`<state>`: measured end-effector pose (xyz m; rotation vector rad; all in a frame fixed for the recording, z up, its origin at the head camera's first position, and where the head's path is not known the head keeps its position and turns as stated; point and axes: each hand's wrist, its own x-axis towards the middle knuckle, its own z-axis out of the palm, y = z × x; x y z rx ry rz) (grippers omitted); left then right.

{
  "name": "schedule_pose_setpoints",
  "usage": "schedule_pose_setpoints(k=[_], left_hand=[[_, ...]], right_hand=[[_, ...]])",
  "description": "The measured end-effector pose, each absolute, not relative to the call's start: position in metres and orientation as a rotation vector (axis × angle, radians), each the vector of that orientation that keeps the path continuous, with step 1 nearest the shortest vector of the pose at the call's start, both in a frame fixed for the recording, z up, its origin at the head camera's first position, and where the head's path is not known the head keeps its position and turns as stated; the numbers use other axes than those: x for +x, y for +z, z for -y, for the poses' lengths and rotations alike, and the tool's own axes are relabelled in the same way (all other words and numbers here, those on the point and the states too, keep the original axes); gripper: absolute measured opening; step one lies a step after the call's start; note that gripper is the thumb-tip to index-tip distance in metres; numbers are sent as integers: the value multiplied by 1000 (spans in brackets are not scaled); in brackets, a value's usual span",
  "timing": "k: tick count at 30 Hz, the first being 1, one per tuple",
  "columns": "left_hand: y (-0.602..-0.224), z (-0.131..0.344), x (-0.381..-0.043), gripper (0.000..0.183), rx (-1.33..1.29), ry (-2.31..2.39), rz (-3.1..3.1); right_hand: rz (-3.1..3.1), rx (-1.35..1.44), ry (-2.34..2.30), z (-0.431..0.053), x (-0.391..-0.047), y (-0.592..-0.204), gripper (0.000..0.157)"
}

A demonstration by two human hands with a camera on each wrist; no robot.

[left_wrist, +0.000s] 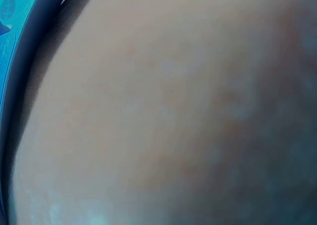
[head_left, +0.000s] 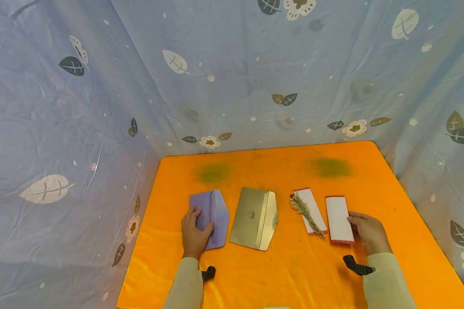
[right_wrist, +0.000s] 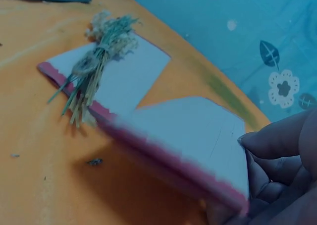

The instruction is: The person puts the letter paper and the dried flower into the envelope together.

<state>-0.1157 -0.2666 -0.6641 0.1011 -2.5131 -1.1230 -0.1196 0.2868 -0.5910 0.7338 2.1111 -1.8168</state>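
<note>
A purple envelope [head_left: 220,214] with its flap unfolded lies at the left of the table, and my left hand [head_left: 194,234] rests on it, fingers and thumb spread. The left wrist view is mostly filled by blurred skin. At the right, my right hand [head_left: 372,234] pinches the long side of a folded white paper with red edges [head_left: 339,219]. In the right wrist view this folded paper [right_wrist: 188,136] is tilted, its near edge raised off the table, with the thumb [right_wrist: 272,138] on top.
Between the hands lies a gold envelope [head_left: 249,219], flap unfolded. Right of it, a bunch of dried flowers [head_left: 304,210] lies across a second white paper with red edges [head_left: 317,210]. An orange cloth [head_left: 278,274] covers the table; patterned curtains [head_left: 232,86] stand behind and beside it.
</note>
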Motion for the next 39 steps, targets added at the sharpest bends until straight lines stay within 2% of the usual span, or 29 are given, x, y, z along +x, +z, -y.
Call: schedule_pose_setpoints(k=[10, 18, 39], left_hand=[[-666, 267, -115, 63, 107, -1139, 2509], [-665, 265, -115, 63, 108, -1140, 2497], [-664, 265, -115, 62, 89, -1129, 2487]], right_hand=[[-1710, 617, -2168, -292, -120, -596, 68], [-1605, 498, -2288, -283, -122, -599, 42], [-1670, 466, -2267, -249, -127, -596, 38]])
